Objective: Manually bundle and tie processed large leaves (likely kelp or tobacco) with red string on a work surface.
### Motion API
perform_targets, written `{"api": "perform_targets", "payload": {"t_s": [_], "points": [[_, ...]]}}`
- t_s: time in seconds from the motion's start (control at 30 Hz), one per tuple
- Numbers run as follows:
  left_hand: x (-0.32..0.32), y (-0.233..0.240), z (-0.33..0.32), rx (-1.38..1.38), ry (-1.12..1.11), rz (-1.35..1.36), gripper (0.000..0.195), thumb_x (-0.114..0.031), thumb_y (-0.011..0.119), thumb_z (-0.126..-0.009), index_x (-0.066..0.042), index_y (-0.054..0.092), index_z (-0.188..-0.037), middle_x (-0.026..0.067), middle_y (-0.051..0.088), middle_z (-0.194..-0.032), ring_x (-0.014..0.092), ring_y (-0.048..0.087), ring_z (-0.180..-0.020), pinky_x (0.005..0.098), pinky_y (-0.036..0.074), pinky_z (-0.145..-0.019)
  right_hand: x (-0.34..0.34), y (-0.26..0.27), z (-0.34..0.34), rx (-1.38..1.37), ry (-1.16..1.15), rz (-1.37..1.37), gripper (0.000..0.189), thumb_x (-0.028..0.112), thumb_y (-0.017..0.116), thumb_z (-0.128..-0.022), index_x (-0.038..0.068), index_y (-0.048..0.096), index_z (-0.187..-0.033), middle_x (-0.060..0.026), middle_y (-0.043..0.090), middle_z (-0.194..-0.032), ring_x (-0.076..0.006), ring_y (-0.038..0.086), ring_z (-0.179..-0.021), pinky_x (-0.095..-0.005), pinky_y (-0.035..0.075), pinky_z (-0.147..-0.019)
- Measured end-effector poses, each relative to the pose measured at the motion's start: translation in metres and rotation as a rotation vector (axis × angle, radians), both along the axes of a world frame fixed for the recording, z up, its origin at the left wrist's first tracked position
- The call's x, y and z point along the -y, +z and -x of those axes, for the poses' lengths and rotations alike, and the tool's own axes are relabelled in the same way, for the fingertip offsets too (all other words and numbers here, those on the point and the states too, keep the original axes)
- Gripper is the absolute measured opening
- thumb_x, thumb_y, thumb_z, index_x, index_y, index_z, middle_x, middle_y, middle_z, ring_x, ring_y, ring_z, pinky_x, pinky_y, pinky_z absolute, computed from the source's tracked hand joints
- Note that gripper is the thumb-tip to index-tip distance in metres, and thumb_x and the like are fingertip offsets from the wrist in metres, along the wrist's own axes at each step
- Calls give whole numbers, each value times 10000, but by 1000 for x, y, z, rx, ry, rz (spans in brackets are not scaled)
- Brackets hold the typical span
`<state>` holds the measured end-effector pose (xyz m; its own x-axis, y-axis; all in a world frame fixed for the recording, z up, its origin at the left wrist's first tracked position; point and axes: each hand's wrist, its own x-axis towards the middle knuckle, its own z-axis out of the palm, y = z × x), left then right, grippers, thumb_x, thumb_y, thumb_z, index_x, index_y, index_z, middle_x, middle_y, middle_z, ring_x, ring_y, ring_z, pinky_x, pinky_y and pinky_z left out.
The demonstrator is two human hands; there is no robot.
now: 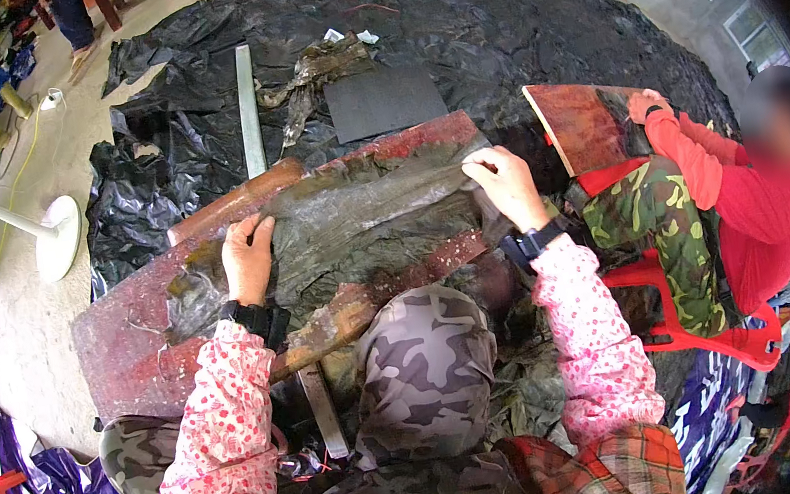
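In front of me, a thin, crinkled, dark greenish-brown sheet (360, 214) lies spread across a worn reddish board (124, 342). I cannot tell whether it is leaf or film. My left hand (248, 260) pinches the sheet near its left part, thumb against forefinger. At the upper right, my right hand (507, 182) grips its edge between thumb and fingers. The stretch between both hands looks fairly taut, while the lower part is wrinkled. A rounded brown wooden piece (244, 196) runs along the board's far side. My camouflage-covered knee (424, 372) is below the board.
Black plastic sheeting (521, 9) covers the floor beyond, bearing a dark flat panel (386, 103), a pale bar (249, 108) and a crumpled brown bundle (324, 67). To the right, a seated person (760, 203) handles another board (579, 126). A white round-based stand (60, 237) is left.
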<state>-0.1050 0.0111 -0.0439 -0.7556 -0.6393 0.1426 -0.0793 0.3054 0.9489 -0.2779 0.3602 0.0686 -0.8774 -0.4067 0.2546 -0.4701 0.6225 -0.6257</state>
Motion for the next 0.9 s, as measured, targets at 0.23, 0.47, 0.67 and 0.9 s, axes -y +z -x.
{"api": "perform_targets", "payload": {"t_s": [0.23, 0.47, 0.67, 0.9], "points": [[-2, 9, 3, 127, 113, 94, 284, -169, 700, -834, 31, 659, -1031, 60, 661, -893, 139, 585, -822, 265, 456, -768, 34, -43, 22, -502, -64, -153, 91, 198, 733, -728, 142, 705, -794, -58, 578, -768, -280, 567, -787, -406, 454, -678], [-32, 70, -19, 38, -18, 507, 314, -72, 647, -796, -46, 604, -1106, 166, 538, -1043, 322, 566, -913, 380, 470, -804, 53, -18, 1, -374, 162, -103, 182, 143, 730, -735, 95, 617, -870, -99, 541, -834, -311, 563, -837, -420, 458, -712], [-56, 80, -10, 37, -338, 596, 350, 41, 585, -785, -43, 573, -1125, 169, 519, -1097, 366, 539, -1022, 409, 470, -867, 57, -29, -48, -167, 496, -171, 339, 189, 725, -756, 57, 605, -1044, -116, 573, -971, -311, 580, -921, -405, 478, -793], [-44, 84, -8, 238, -76, 823, 616, 22, 628, -730, -101, 471, -1313, 184, 488, -1213, 381, 491, -1088, 455, 425, -925, 63, -43, -59, -220, 489, -100, 90, 174, 625, -786, 97, 613, -833, -77, 566, -828, -290, 564, -845, -426, 452, -720]]}}
